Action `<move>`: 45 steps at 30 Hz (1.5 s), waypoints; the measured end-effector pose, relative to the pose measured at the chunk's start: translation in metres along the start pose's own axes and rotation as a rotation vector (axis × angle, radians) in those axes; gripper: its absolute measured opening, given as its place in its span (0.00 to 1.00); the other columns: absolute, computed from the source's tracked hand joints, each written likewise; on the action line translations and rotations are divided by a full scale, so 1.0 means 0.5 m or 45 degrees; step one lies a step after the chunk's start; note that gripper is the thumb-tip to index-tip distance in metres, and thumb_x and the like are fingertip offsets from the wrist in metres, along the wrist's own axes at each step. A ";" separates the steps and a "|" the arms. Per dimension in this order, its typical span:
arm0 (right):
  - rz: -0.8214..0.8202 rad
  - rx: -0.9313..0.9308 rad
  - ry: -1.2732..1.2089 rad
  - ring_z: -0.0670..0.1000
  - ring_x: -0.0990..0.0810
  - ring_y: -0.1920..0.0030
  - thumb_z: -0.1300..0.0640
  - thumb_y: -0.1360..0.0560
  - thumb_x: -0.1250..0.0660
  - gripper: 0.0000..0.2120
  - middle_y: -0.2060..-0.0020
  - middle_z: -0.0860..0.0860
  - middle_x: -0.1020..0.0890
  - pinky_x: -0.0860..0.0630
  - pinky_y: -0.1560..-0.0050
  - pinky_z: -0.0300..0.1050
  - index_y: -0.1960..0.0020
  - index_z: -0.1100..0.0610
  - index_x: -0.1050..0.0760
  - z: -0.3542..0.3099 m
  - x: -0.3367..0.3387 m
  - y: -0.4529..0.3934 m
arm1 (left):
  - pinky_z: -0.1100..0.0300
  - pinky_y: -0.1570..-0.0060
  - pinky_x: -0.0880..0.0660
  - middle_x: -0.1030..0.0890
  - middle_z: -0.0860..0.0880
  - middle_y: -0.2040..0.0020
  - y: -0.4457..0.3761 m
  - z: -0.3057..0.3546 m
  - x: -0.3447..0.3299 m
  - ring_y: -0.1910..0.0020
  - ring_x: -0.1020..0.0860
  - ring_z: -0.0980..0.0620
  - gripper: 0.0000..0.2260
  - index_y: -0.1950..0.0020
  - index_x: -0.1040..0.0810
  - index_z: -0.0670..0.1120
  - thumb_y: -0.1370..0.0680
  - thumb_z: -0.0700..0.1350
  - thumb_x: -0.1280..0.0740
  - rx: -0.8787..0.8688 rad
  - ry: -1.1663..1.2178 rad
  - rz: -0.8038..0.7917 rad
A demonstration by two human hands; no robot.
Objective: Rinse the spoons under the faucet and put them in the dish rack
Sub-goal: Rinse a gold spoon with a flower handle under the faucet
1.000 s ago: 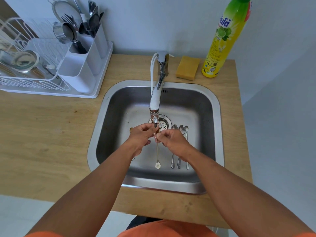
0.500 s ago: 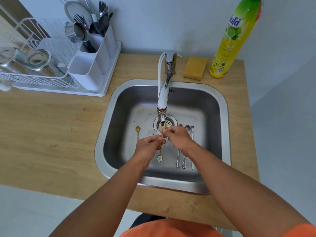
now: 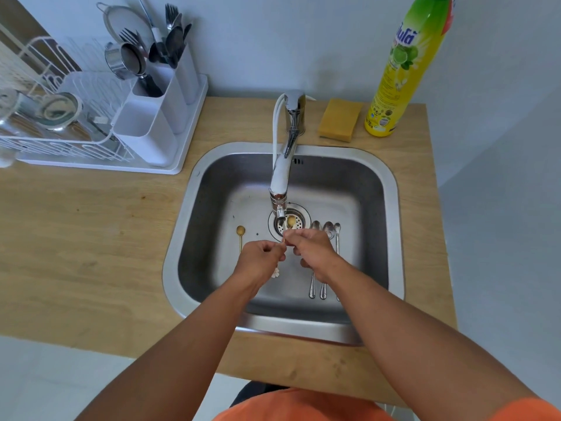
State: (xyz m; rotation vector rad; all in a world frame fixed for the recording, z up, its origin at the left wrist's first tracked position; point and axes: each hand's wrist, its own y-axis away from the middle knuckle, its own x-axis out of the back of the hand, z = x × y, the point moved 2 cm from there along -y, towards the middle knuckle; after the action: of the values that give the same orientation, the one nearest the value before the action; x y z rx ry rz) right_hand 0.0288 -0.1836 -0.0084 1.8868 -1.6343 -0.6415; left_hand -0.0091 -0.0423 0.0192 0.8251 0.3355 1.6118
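Gold spoon point(image 3: 290, 221) pinched by both hands' fingers, left hand point(image 3: 259, 262) & right hand point(image 3: 314, 250), under faucet point(image 3: 280, 177).

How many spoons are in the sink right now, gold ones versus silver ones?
Gold spoons: 2, one held in both hands under the faucet, one lying at the left.
Silver spoons: 3, lying side by side at the right.
Total: 5 spoons in the sink.
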 end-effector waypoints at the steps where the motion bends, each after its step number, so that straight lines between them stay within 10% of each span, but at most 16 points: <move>1: -0.010 0.013 0.042 0.46 0.25 0.63 0.51 0.22 0.27 0.06 0.61 0.43 0.14 0.30 0.71 0.37 0.50 0.51 0.14 -0.004 -0.002 -0.001 | 0.63 0.63 0.26 0.13 0.51 0.58 0.000 0.000 -0.002 0.57 0.18 0.55 0.09 0.53 0.15 0.49 0.19 0.51 0.30 0.003 0.008 0.013; 27: 0.073 -0.021 -0.030 0.46 0.25 0.59 0.51 0.20 0.28 0.04 0.51 0.47 0.14 0.31 0.69 0.40 0.52 0.50 0.17 -0.005 0.024 -0.017 | 0.55 0.52 0.22 0.14 0.52 0.56 0.005 -0.009 0.011 0.55 0.16 0.53 0.12 0.43 0.14 0.48 0.17 0.53 0.34 0.336 0.062 -0.300; 35: -0.075 -0.032 -0.160 0.46 0.31 0.67 0.57 0.20 0.27 0.03 0.59 0.53 0.20 0.34 0.74 0.38 0.51 0.55 0.15 0.006 0.003 -0.008 | 0.52 0.53 0.34 0.16 0.55 0.54 -0.009 0.011 0.016 0.55 0.23 0.53 0.12 0.44 0.13 0.50 0.21 0.56 0.29 0.502 0.052 -0.313; 45: 0.074 0.057 -0.114 0.44 0.27 0.70 0.54 0.24 0.24 0.03 0.65 0.45 0.16 0.30 0.74 0.36 0.56 0.52 0.14 -0.031 0.009 -0.014 | 0.61 0.64 0.33 0.15 0.55 0.54 -0.032 0.071 0.021 0.55 0.21 0.57 0.09 0.50 0.14 0.51 0.23 0.55 0.25 0.158 -0.061 -0.060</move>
State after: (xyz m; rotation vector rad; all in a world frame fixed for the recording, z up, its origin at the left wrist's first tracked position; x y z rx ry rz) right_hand 0.0450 -0.1859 -0.0018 1.8584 -1.7671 -0.6786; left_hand 0.0268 -0.0368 0.0375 0.9420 0.4213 1.5367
